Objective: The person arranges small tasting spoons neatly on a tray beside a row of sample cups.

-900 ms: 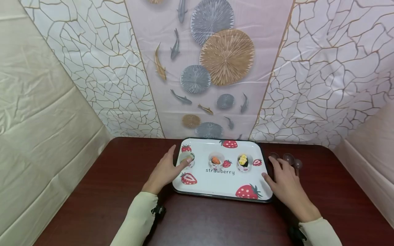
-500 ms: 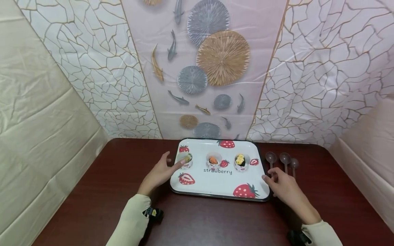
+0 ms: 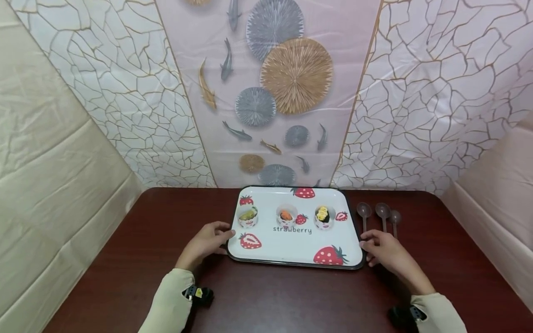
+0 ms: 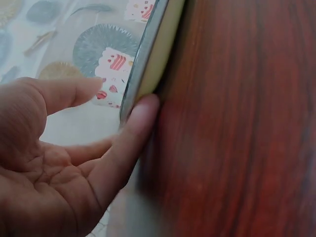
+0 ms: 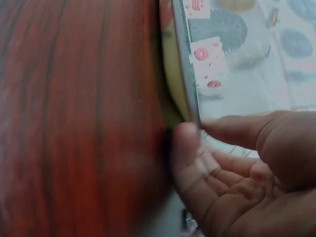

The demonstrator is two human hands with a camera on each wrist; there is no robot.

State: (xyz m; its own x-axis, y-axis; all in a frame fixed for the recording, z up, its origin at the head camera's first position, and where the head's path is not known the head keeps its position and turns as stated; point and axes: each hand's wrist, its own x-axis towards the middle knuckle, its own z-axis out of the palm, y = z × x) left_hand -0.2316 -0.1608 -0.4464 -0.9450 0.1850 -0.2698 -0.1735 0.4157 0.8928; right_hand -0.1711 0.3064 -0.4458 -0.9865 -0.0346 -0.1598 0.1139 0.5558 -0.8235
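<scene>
A white strawberry-print tray [image 3: 266, 249] with a dark rim lies on the table. At its right edge my right hand [image 3: 385, 252] grips the rim, thumb on top and fingertip against the outer side in the right wrist view. My left hand [image 3: 206, 243] is at the left edge; in the left wrist view a fingertip [image 4: 144, 111] touches the tray's outer side while the thumb stands over the tray, apart from the rim. On the tray stand a paper cup [image 3: 248, 217] with green food, another cup [image 3: 286, 216] with orange food and a third cup [image 3: 324, 218] with yellow-topped dark food.
Three clear spoons lie right of the tray: one spoon [image 3: 364, 211], a second spoon [image 3: 382, 211] and a smaller spoon [image 3: 395, 216]. The dark red table [image 3: 266, 300] ends at a patterned cloth wall [image 3: 295, 138] close behind the tray.
My left hand has drawn back from the left cup to the tray's left edge. My right hand has moved off the spoons and down onto the right rim.
</scene>
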